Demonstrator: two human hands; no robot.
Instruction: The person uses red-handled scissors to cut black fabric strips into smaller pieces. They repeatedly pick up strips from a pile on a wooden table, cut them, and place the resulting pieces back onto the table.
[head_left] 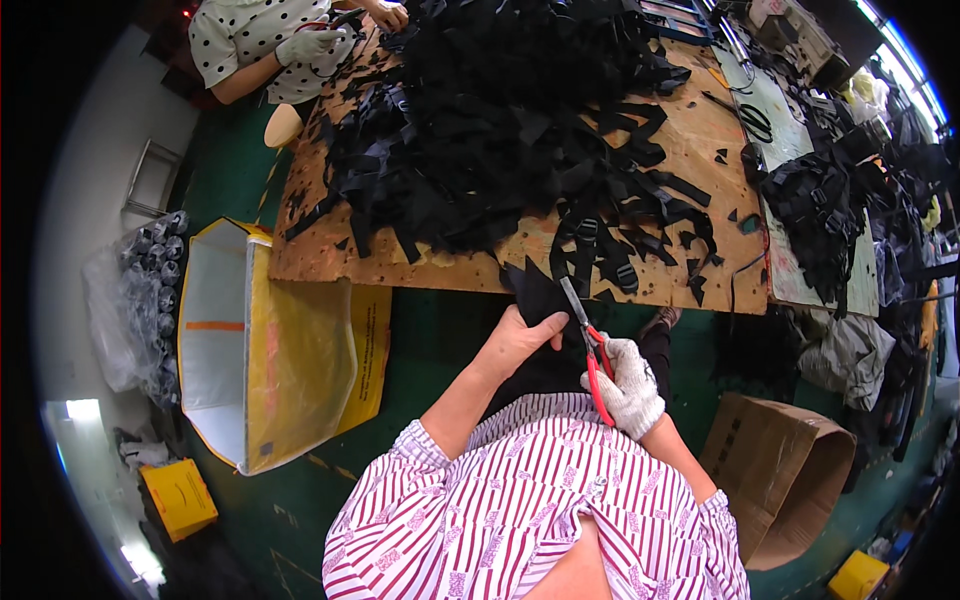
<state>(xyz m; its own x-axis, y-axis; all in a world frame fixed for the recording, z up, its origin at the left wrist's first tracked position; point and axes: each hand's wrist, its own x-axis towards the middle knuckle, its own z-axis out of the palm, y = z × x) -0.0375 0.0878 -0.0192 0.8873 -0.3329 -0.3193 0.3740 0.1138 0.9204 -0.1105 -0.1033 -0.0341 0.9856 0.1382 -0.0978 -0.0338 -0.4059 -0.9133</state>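
Note:
My left hand [518, 345] is bare and closed on a black fabric piece [538, 292], pinched between thumb and fingers at the table's front edge. The piece has a pointed upper corner. In a white knit glove, my right hand [630, 388] grips red-handled scissors [594, 345]. Their grey blades point up and left, right beside the fabric; whether they touch it I cannot tell. Just beyond both hands, a large heap of black fabric pieces and straps [480, 150] covers much of the wooden table [470, 262]. Some straps carry black buckles [626, 277].
Across the table at the far left, a person in a polka-dot top [232, 50] works with a gloved hand. An open yellow bin [262, 350] stands left, a cardboard box [775, 470] right. Black-handled scissors [753, 122] and more black straps [825, 215] lie on the right side.

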